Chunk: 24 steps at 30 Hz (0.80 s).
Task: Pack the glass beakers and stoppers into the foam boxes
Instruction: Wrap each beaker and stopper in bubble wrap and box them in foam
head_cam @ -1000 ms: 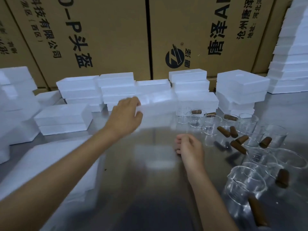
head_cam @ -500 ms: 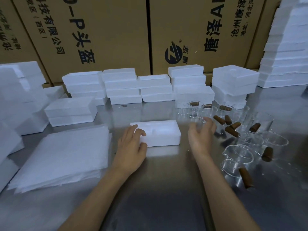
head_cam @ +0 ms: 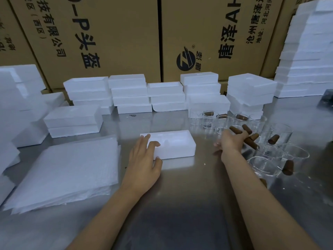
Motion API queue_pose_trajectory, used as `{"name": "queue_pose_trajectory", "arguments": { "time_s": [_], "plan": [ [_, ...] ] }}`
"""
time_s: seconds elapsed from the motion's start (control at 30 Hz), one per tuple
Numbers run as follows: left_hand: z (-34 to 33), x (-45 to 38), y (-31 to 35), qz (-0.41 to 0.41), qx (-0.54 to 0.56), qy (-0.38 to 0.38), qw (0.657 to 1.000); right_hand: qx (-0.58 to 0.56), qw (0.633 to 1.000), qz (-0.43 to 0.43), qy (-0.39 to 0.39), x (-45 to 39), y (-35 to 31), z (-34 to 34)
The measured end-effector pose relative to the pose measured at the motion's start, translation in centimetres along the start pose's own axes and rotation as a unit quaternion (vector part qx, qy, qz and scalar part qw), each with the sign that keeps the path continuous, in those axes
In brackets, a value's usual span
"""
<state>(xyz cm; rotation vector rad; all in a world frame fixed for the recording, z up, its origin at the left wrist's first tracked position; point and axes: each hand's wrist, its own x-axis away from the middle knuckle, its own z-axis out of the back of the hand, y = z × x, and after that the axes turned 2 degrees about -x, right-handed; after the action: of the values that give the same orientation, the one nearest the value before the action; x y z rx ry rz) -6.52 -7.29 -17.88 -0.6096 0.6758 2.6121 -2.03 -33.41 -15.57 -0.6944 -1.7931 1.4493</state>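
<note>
A white foam box (head_cam: 177,146) lies open side up on the steel table (head_cam: 180,204), in the middle. My left hand (head_cam: 144,159) rests on its left end, fingers flat on top and thumb against the front face. My right hand (head_cam: 230,143) reaches right of the box, fingers spread and touching the loose brown stoppers (head_cam: 236,130). Several clear glass beakers (head_cam: 263,165) stand and lie around the stoppers; some hold a stopper. Whether my right fingers hold anything is hidden by blur.
Stacks of white foam boxes (head_cam: 129,92) line the back of the table, with a taller stack (head_cam: 310,60) at the far right. A pile of thin foam sheets (head_cam: 68,170) lies at the left. Printed cardboard cartons (head_cam: 108,33) form the wall behind.
My left hand pulled one foam box from the back row to the table's middle and stays on it. My right hand moved right, from the table's middle into the stoppers.
</note>
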Motion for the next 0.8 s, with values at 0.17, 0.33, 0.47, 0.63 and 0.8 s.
{"name": "queue_pose_trajectory", "arguments": {
  "time_s": [0.17, 0.33, 0.47, 0.63, 0.8],
  "plan": [
    [2.1, -0.1, 0.8, -0.044, -0.006, 0.045, 0.998, 0.053, 0.998, 0.041, 0.016, -0.4, 0.9, -0.8],
    [7.4, -1.0, -2.6, 0.13, -0.099, 0.075, 0.984, 0.121, 0.993, 0.015, 0.0, -1.8, 1.0, -0.9],
    [11.2, -0.9, -8.0, 0.318, -0.104, -0.108, 0.936, 0.114, 0.993, 0.004, 0.004, -2.4, 1.2, -1.0],
    [11.5, -0.8, -9.3, 0.325, -0.043, -0.163, 0.931, 0.112, 0.994, 0.014, 0.016, -2.3, 1.0, -1.1],
    [10.8, -0.7, -8.2, 0.305, -0.143, -0.129, 0.932, 0.178, 0.976, 0.123, 0.02, 0.0, 2.2, -0.3]
  ]
}}
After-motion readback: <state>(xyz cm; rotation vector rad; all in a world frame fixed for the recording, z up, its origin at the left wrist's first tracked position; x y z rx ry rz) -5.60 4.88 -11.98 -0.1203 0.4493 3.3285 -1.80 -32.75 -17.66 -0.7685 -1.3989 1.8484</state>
